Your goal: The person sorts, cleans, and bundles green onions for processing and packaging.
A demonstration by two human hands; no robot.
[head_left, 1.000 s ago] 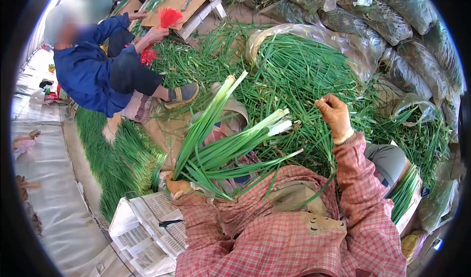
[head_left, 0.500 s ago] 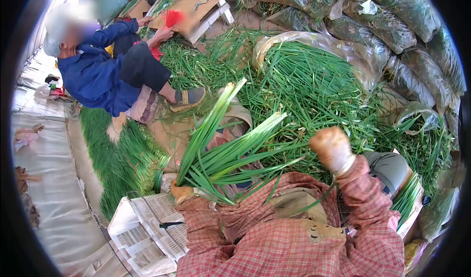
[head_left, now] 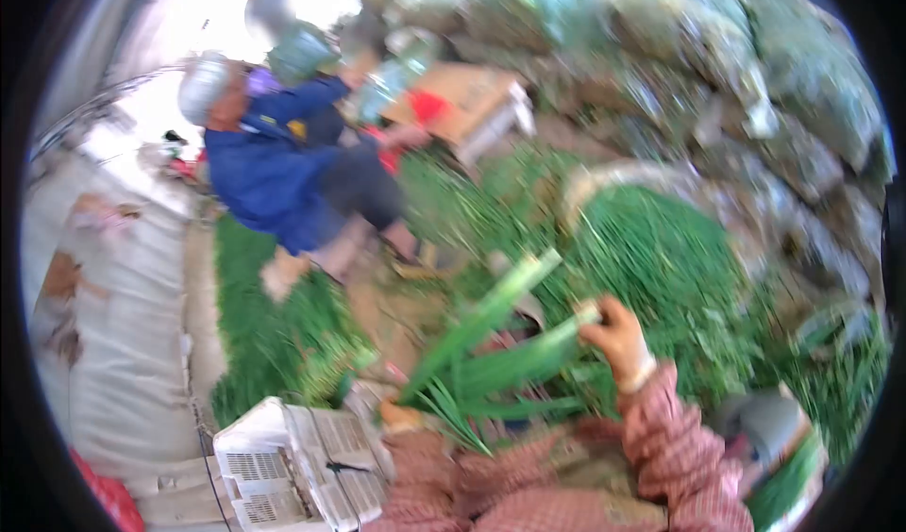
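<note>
My left hand (head_left: 401,417) is closed low around a bunch of garlic chives (head_left: 486,320), whose long green leaves fan out in two sheaves with pale stem ends pointing up and right. My right hand (head_left: 618,339) has its thumb and fingers closed on the pale ends of the lower sheaf (head_left: 528,357). Motion blur hides single stalks. Beyond the hands lies a loose heap of chives (head_left: 661,249) spilling from an open plastic sack. Neatly laid chives (head_left: 278,329) cover the ground to the left.
A white plastic crate (head_left: 283,466) stands at my lower left. A co-worker in a blue jacket (head_left: 274,183) sits at upper left beside a board-topped crate (head_left: 462,103), holding something red. Stuffed plastic sacks (head_left: 698,32) are piled along the back and right.
My right hand has come from a fist held apart on the right to gripping the pale ends of the lower sheaf. The whole view has shifted, and the co-worker's arms have moved.
</note>
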